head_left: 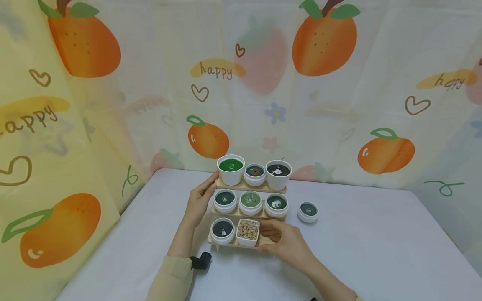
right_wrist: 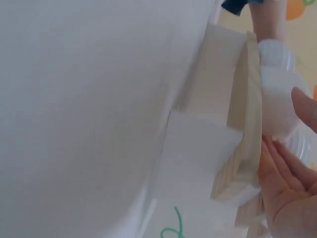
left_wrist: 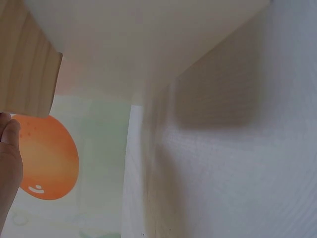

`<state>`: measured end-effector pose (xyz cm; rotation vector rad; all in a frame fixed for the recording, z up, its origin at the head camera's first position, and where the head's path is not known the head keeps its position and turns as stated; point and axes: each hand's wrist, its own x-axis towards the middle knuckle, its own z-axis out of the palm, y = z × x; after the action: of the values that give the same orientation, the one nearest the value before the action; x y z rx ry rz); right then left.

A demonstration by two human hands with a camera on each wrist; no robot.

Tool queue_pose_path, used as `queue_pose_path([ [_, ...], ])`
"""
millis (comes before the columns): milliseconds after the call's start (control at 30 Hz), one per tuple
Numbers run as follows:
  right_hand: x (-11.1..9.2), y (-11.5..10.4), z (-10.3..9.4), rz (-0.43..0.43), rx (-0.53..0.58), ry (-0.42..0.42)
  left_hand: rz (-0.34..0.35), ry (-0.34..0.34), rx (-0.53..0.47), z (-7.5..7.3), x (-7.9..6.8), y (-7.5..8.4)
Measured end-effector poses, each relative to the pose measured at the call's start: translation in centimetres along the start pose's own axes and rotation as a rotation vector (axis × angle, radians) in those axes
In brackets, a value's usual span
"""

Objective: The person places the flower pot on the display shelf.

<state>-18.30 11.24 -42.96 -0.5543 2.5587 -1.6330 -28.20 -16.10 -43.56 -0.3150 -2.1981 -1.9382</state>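
A wooden three-tier stand [head_left: 276,189] with small white cups on its steps is in the middle of the head view. At the top step's left end, my left hand [head_left: 199,202] grips the board's edge; its wooden end [left_wrist: 29,74] fills the upper left of the left wrist view. My right hand [head_left: 288,242] pinches a square white cup [head_left: 248,232] of beige chopped bits on the bottom step. A round jar [head_left: 222,230] with dark contents sits left of that cup. In the right wrist view, thumb and fingers are close around the white cup [right_wrist: 280,104].
On the top step are a green-filled cup [head_left: 231,169], a small jar [head_left: 255,174] and a dark-filled cup [head_left: 278,174]. Several jars, one with green bits [head_left: 250,202], occupy the middle step. Another jar [head_left: 308,212] stands on the white table right of the stand. Printed cloth [head_left: 256,125] hangs behind.
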Motion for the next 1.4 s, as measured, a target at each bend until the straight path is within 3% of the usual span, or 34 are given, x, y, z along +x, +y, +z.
queue_pose_path([
  [267, 0.0, 0.7, -2.1, -0.023, -0.070, -0.119, 0.010, 0.001, 0.001, 0.1, -0.1, 0.1],
  [533, -0.1, 1.5, -5.7, -0.085, -0.133, -0.286, 0.021, 0.001, 0.004, 0.1, -0.2, 0.0],
  [733, -0.2, 2.2, -8.5, -0.071, -0.164, -0.325, 0.045, 0.017, 0.011, 0.1, 0.0, -0.3],
  [900, 0.1, 2.9, -11.1, -0.059, -0.204, -0.241, 0.025, 0.014, -0.001, 0.1, 0.0, -0.2],
  [1200, 0.5, 4.1, -14.1, 0.013, -0.297, 0.076, -0.008, 0.007, -0.010, 0.1, 0.0, -0.1],
  [1400, 1.1, 5.5, -14.4, 0.068, -0.276, 0.130, 0.003, 0.004, -0.006, 0.1, 0.0, -0.2],
])
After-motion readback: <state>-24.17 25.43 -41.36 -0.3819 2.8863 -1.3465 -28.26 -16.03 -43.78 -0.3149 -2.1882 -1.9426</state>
